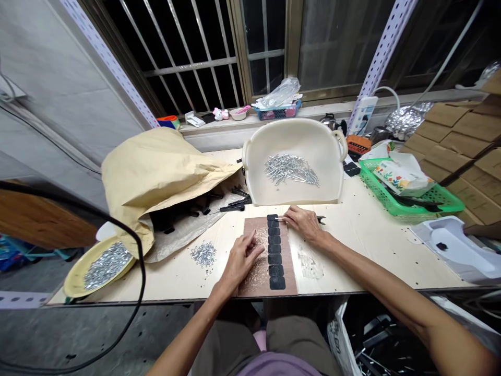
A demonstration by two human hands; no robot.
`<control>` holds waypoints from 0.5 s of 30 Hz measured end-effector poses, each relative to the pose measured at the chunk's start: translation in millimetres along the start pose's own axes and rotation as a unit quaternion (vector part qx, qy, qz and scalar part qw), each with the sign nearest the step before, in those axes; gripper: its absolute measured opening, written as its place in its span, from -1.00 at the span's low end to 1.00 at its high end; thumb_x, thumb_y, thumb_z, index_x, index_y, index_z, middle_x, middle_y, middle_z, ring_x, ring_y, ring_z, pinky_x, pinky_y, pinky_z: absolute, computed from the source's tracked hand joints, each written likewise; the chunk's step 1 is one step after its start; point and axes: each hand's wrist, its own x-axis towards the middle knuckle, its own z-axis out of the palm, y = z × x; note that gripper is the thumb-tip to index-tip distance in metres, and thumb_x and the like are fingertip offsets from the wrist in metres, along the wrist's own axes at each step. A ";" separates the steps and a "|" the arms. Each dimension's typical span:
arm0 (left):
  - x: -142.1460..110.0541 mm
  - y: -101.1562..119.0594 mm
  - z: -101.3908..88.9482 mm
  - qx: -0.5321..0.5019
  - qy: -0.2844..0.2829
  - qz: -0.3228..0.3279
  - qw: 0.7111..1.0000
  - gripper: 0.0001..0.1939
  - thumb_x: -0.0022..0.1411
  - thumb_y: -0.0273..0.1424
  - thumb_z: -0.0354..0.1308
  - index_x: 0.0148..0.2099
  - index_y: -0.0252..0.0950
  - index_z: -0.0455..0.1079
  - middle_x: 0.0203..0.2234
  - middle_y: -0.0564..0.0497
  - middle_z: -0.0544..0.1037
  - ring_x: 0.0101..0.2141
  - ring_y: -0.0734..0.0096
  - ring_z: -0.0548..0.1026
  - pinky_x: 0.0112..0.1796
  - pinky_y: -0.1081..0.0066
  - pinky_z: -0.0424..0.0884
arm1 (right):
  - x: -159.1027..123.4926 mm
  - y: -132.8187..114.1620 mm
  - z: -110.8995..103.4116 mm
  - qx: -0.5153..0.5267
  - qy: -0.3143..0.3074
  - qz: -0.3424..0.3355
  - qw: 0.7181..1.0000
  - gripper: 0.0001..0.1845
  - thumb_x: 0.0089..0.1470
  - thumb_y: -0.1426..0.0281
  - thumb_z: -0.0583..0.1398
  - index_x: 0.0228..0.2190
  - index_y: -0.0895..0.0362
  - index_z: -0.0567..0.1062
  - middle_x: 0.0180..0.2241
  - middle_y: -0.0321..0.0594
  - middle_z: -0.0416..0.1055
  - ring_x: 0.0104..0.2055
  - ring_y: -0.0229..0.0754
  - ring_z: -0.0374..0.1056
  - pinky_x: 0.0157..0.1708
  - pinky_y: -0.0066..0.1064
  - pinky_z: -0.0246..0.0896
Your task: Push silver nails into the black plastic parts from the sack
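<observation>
A brown board (pixel 289 271) lies at the table's front edge with a column of several black pads (pixel 274 250) down its middle and small silvery bits scattered on its left half. My left hand (pixel 242 257) rests on that left half, fingers curled in a pinch among the bits; what it pinches is too small to name. My right hand (pixel 303 222) sits at the board's top right, fingers closed on a thin metal pin that points at the topmost pad. A small black part (pixel 321 220) lies just right of that hand.
A white tub (pixel 254 156) holding several metal pins (pixel 291 169) stands behind the board. A tan paper sack (pixel 156 172) with black parts spilling out lies left. A yellow plate (pixel 74 279) of silvery bits, a small pile (pixel 203 254), a green basket (pixel 450 201) and a white tray (pixel 465 256) surround them.
</observation>
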 end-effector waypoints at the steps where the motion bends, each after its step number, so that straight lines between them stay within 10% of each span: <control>1: -4.8 -0.6 3.5 0.016 0.005 0.003 1.000 -0.43 0.20 -0.18 0.07 0.23 -0.14 0.12 -0.21 -0.04 0.42 -0.21 0.31 0.38 -0.15 0.26 0.34 | 3.0 5.6 3.6 -0.005 -0.001 -0.007 1.000 -0.66 0.22 0.21 0.00 -0.38 0.12 0.46 -0.35 -0.23 0.37 -0.40 -0.30 0.26 -0.48 -0.48 -0.06; 8: -17.6 2.0 20.4 0.087 0.034 0.020 0.995 -0.42 0.28 -0.27 -0.04 0.30 -0.08 -0.09 -0.09 -0.07 0.38 -0.08 0.24 0.31 -0.04 0.18 0.25 | 18.7 21.0 4.2 -0.001 0.001 -0.067 0.998 -0.72 0.22 0.28 0.03 -0.37 0.13 0.46 -0.35 -0.21 0.37 -0.24 -0.23 0.24 -0.41 -0.44 0.04; 13: -14.8 -1.4 27.1 0.129 0.057 0.028 0.990 -0.48 0.32 -0.33 -0.11 0.30 -0.11 -0.07 -0.11 -0.08 0.41 -0.12 0.23 0.32 -0.07 0.19 0.26 | -45.9 -24.7 5.0 0.073 -0.081 -0.227 0.968 -0.61 0.26 0.41 -0.11 -0.46 0.04 0.44 -0.54 -0.34 0.32 -0.47 -0.29 0.15 -0.55 -0.44 0.07; 15: -14.4 -3.4 28.5 0.139 0.058 0.034 0.988 -0.49 0.33 -0.36 -0.14 0.30 -0.11 -0.08 -0.11 -0.07 0.41 -0.14 0.25 0.33 -0.08 0.21 0.27 | -63.5 -37.7 5.9 0.078 -0.074 -0.194 0.975 -0.58 0.26 0.39 -0.11 -0.51 0.02 0.42 -0.59 -0.38 0.29 -0.51 -0.29 0.13 -0.59 -0.43 0.06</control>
